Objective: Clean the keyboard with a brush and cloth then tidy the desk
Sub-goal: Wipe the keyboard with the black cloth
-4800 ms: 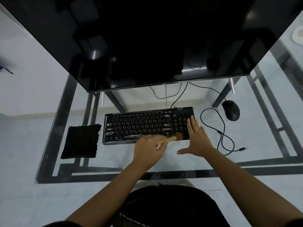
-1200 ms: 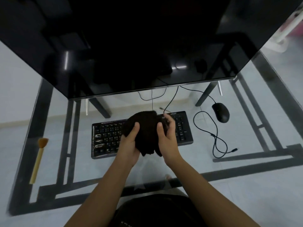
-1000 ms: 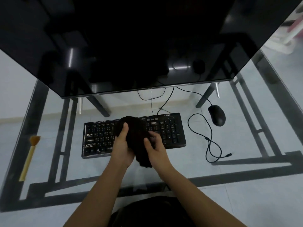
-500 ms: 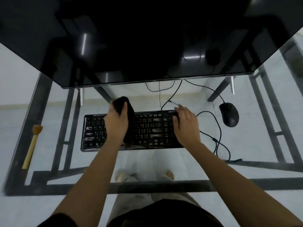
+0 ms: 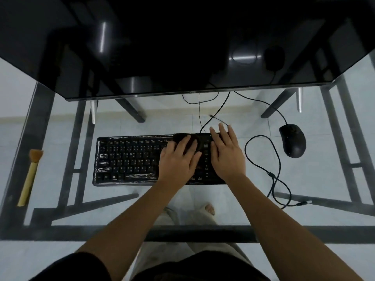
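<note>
Pressing down on a small dark fuzzy cloth [image 5: 192, 144], the left hand [image 5: 178, 161] lies w/ fingers spread and nearly straight. It does not grip the cloth, only pushes it flat on the keys. The cloth is under the fingertips of this hand and shows a bit past them, at the far edge of the black wired keyboard [image 5: 129, 159]. I think a flat palm is used so the cloth touches many keys at once, for wiping.

Just beside the left hand, on its thumb side, the right hand [image 5: 226, 155] rests open and flat on the number-pad end, prob. to stop the keyboard from sliding on the clear glass desk [image 5: 121, 201].

Far off on the little-finger side of the left hand lies the brush w/ pale wooden handle and orange bristles [image 5: 30, 175], alone and well apart; approx. the brushing step looks done. The black mouse [image 5: 292, 141] sits beyond the right hand, not touched.

The keyboard is dark and glossy. Wrinkled bright lines along its near edge suggest a thin clear film over it, but I cannot say for sure. No dust is visible at this res.
</note>
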